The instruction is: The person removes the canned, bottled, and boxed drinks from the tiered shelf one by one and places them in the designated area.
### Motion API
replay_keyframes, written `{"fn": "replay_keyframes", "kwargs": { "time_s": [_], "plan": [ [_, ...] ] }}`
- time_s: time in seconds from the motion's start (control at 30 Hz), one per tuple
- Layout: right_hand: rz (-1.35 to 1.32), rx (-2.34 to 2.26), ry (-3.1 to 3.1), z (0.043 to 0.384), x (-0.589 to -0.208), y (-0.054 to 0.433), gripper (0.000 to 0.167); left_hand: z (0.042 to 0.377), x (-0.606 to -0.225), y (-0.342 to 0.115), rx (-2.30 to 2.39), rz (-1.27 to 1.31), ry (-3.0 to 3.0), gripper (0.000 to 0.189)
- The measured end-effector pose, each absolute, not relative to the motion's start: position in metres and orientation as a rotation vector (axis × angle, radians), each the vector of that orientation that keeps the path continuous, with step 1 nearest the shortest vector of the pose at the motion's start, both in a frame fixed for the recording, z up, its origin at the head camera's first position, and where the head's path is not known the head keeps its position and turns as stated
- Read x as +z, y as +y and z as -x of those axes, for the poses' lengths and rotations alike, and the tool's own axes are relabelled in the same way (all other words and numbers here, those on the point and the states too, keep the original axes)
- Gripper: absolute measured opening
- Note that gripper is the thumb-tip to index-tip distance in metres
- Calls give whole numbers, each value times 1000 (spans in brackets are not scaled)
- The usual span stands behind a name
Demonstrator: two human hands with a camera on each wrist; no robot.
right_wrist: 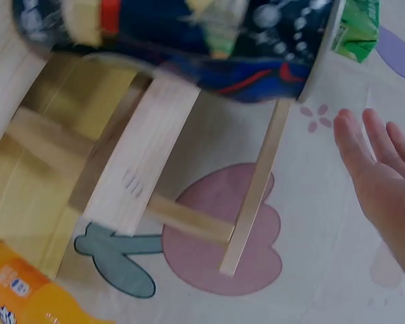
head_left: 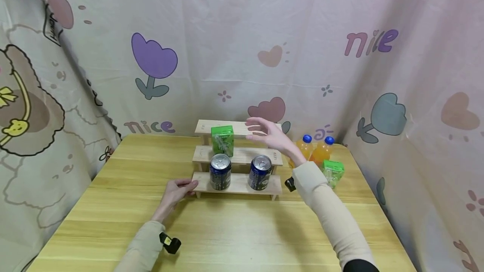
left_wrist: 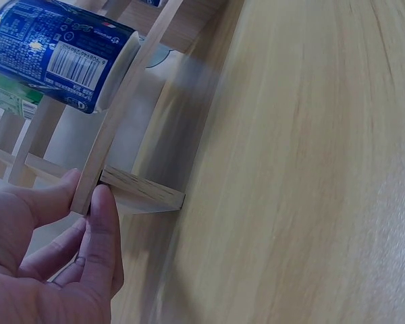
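A three-tier wooden shelf [head_left: 238,183] stands on the table. My left hand [head_left: 177,194] pinches the left end of its lowest tier between thumb and fingers; in the left wrist view the thumb lies above the board and the fingers below. My right hand [head_left: 270,135] hovers over the right part of the shelf, fingers spread and nothing in them. Two dark blue cans [head_left: 220,172] [head_left: 260,173] stand upright on the lowest tier, one left and one right. A green drink carton [head_left: 222,141] stands on the middle tier, behind the left can.
Right of the shelf stand orange drink bottles [head_left: 322,151] with blue caps, partly hidden by my right arm. Another green carton [head_left: 333,173] is in front of them. A patterned curtain [head_left: 227,53] hangs behind and beside the wooden table [head_left: 234,234].
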State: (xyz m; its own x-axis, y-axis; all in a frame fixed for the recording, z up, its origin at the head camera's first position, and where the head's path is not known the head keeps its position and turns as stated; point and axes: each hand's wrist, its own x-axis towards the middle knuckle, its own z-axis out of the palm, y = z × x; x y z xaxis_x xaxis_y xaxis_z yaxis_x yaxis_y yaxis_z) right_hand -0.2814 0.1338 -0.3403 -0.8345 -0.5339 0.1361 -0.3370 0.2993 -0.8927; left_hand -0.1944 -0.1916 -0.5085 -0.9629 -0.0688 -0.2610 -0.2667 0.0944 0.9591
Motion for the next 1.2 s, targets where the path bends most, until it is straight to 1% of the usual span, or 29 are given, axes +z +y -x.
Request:
{"fn": "replay_keyframes", "kwargs": {
  "time_s": [0.27,0.73,1.07,1.2],
  "plan": [
    [837,-1433,2351,294,-341,111,65,195,-507,-192,2001,333,2198,46],
    [745,-1406,2337,305,-349,86,67,195,-509,-192,1982,329,2211,46],
    [715,-1399,2358,308,-352,76,62,195,-507,-192,1980,330,2213,46],
    [698,-1402,2376,307,-352,73,57,195,-507,-192,1975,333,2212,46]
  ]
}}
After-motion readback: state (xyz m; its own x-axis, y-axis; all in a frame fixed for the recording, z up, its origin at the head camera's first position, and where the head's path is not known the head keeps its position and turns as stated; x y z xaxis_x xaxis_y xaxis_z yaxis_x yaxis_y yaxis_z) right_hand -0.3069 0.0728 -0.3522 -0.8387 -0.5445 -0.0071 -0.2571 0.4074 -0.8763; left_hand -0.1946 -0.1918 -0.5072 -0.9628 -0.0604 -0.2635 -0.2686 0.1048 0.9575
